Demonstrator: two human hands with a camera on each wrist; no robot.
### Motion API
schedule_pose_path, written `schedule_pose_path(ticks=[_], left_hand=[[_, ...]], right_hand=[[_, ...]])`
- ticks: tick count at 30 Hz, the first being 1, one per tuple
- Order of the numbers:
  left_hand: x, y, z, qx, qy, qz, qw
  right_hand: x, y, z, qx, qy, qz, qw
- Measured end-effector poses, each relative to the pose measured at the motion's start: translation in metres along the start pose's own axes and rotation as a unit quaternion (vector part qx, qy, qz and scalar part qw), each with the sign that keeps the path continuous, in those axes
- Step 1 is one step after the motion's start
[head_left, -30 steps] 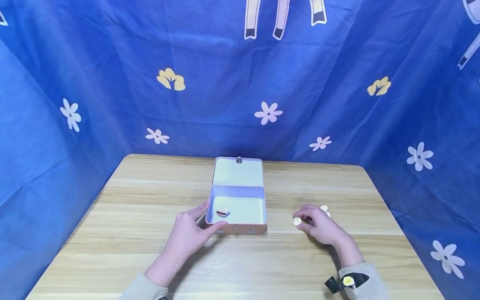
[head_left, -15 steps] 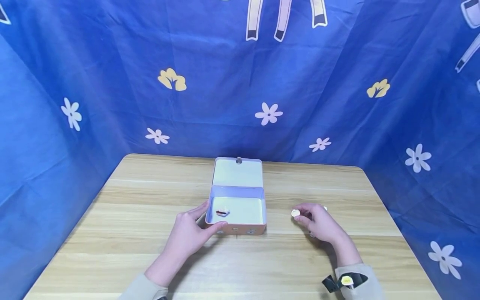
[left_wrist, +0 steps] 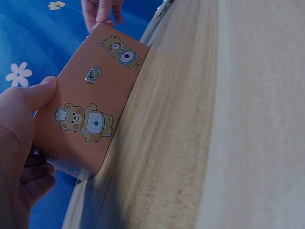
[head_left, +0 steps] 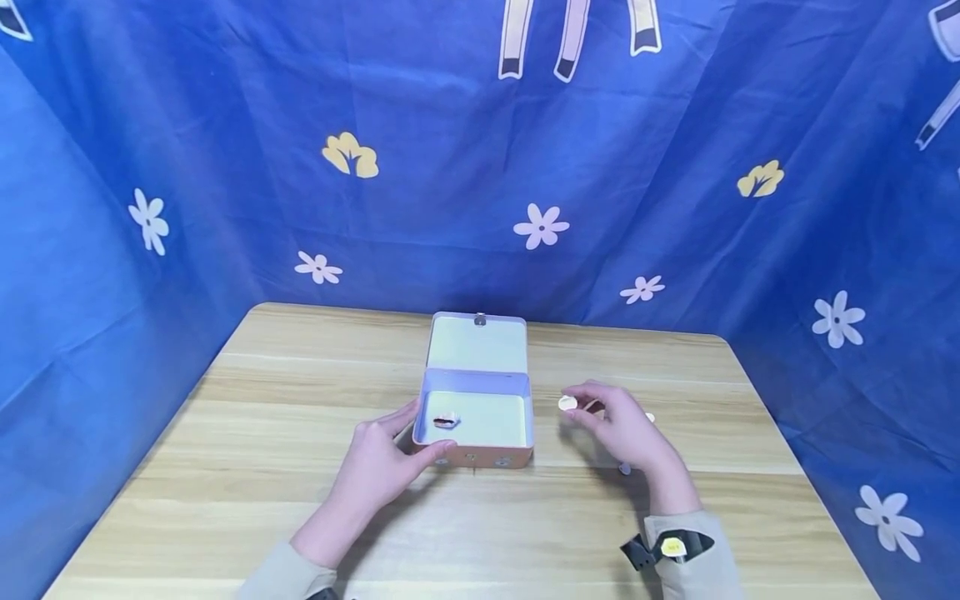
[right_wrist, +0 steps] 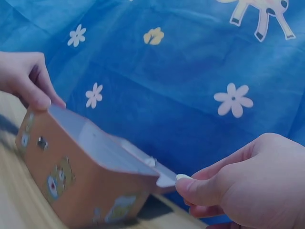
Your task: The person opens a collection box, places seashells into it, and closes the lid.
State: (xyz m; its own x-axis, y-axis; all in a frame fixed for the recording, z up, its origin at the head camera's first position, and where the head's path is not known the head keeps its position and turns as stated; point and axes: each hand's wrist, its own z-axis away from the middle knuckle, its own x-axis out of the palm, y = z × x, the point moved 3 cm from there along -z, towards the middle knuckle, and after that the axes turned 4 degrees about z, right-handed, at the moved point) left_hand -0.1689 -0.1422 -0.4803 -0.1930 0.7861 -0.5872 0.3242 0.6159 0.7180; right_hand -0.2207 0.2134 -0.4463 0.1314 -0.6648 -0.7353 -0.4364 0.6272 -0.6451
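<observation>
An orange tin box (head_left: 491, 457) with bear pictures stands with its lid (head_left: 478, 342) folded back. My left hand (head_left: 372, 462) grips its front left corner, thumb on the front wall and fingers along the left side. Inside, at the left, lies a small white thing with a dark red mark (head_left: 446, 421). My right hand (head_left: 622, 423) pinches a small round white piece (head_left: 567, 403) between thumb and fingers, raised to the right of the box. The right wrist view shows the piece (right_wrist: 183, 177) edge-on at the thumb tip.
A small white piece (head_left: 650, 417) shows just behind my right hand, and another small piece (head_left: 625, 469) lies below the right wrist. The wooden table (head_left: 555, 533) ends at a blue flowered cloth (head_left: 420, 208) at the back and sides.
My right hand has lifted the white piece and moved it left and away from me, toward the box. The left hand keeps its grip on the tin box.
</observation>
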Motion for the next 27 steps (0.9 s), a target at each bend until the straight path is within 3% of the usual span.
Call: schedule_pose_path(ticks=[9,17,27], left_hand=[[-0.001,0.0,-0.001,0.002,0.003,0.006,1.0],[-0.001,0.0,0.0,-0.007,0.0,0.005,1.0],[-0.001,0.001,0.0,-0.013,-0.003,0.005,0.9999]], right_hand=[[0.006,-0.021,-0.025,-0.046,-0.012,-0.029,0.9984],[0.012,-0.041,-0.045,-0.06,-0.036,-0.059,0.9958],[0.03,-0.05,-0.06,-0.07,-0.054,-0.073,0.9934]])
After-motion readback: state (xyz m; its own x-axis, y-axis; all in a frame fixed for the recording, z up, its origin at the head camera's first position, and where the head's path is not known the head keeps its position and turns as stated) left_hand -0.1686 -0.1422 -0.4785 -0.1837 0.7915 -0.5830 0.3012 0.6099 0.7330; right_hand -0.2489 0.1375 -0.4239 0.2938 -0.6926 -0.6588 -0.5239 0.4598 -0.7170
